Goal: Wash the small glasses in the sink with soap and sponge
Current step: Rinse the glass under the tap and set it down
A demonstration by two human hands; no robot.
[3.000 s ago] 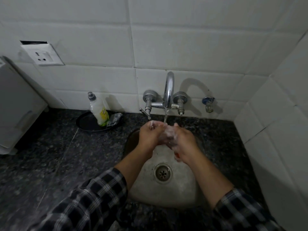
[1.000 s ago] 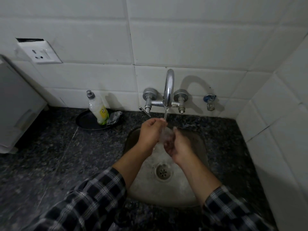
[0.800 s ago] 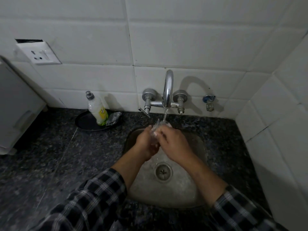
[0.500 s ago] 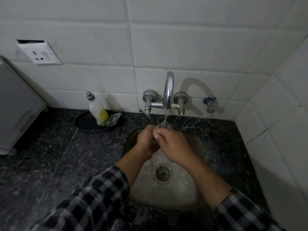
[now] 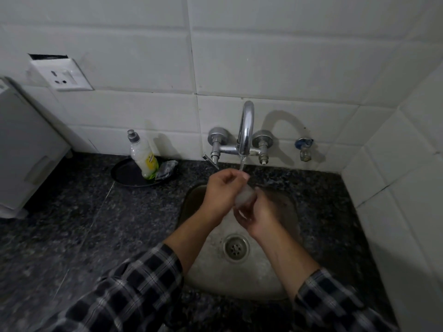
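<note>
One glass (image 5: pixel 245 197) is all the head view offers, and it is up over the sink (image 5: pixel 239 283), right under the tap (image 5: pixel 246 125), with a thin stream of water (image 5: pixel 242 165) coming down onto the hands. It looks cloudy, white with suds or spray, so I'd judge this one soaped and now getting its rinse.

The right hand (image 5: pixel 257 218) has it from below, fingers curled round the lower end. The left hand (image 5: pixel 221 191) sits against the upper end with its fingers curled in. Whether they clamp the glass or only rub it, I cannot tell.

Off to the left the soap bottle (image 5: pixel 143 159) stands upright on a dark tray (image 5: pixel 124 174) on the tabletop (image 5: pixel 84 224). The sponge (image 5: pixel 167 168) lies just beside it, in nobody's grip.

What is left? Hard to call, because no other glasses show, washed or unwashed, in the sink or on the tabletop. The glass is mostly covered by the two hands, its rim is lost in blur, and dim light swallows the sink's far wall.
</note>
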